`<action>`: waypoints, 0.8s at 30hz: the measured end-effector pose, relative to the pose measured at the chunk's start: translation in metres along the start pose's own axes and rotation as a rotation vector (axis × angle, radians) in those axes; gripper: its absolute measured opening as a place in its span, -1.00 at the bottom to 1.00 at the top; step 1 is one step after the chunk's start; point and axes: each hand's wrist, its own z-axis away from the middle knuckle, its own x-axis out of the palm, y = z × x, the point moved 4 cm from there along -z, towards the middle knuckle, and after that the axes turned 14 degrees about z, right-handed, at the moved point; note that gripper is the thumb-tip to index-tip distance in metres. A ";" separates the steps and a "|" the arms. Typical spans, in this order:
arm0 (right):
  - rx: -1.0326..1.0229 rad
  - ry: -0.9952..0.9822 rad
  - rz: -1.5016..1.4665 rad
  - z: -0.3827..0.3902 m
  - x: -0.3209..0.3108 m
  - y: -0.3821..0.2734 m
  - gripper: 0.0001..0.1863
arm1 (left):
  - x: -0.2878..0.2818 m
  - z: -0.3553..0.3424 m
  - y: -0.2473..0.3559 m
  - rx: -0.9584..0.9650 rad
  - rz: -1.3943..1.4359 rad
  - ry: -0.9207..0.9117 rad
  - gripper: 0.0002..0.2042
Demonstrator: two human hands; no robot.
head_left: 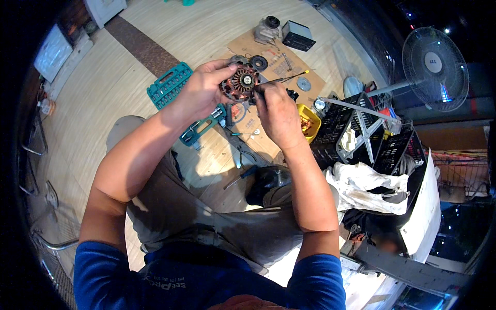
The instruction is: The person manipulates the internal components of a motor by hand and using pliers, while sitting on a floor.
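A round alternator part [241, 82], with copper windings around a finned rotor and a shiny shaft end, is held up in front of me. My left hand [204, 85] grips its left side, thumb along the upper rim. My right hand [279, 111] is closed, its curled fingertips pressed to the part's right edge; the palm hides what lies beneath. Just above the part is a black pulley-like ring [258, 63]. A thin dark tool with a yellow tip [306, 72] shows beyond my right knuckles; whether the hand touches it is unclear.
Flattened cardboard [310, 64] covers the floor, bearing a metal housing [267, 32], a black-fronted box [298, 36] and a grey disc [304, 83]. A teal socket case [170, 82] lies left. Pliers [247, 155], a yellow bin [310, 123], black crates [338, 129] and a fan [434, 64] surround me.
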 end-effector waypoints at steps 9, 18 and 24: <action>0.025 0.018 0.058 0.003 -0.003 0.002 -0.81 | -0.001 0.000 -0.001 0.027 0.005 -0.020 -0.72; 0.064 0.164 -0.040 0.003 -0.007 0.000 -0.80 | 0.003 0.001 0.003 0.061 0.048 -0.079 -0.69; 0.020 0.184 0.120 0.004 -0.011 -0.004 -0.76 | 0.008 0.002 0.002 0.096 0.061 -0.042 -0.70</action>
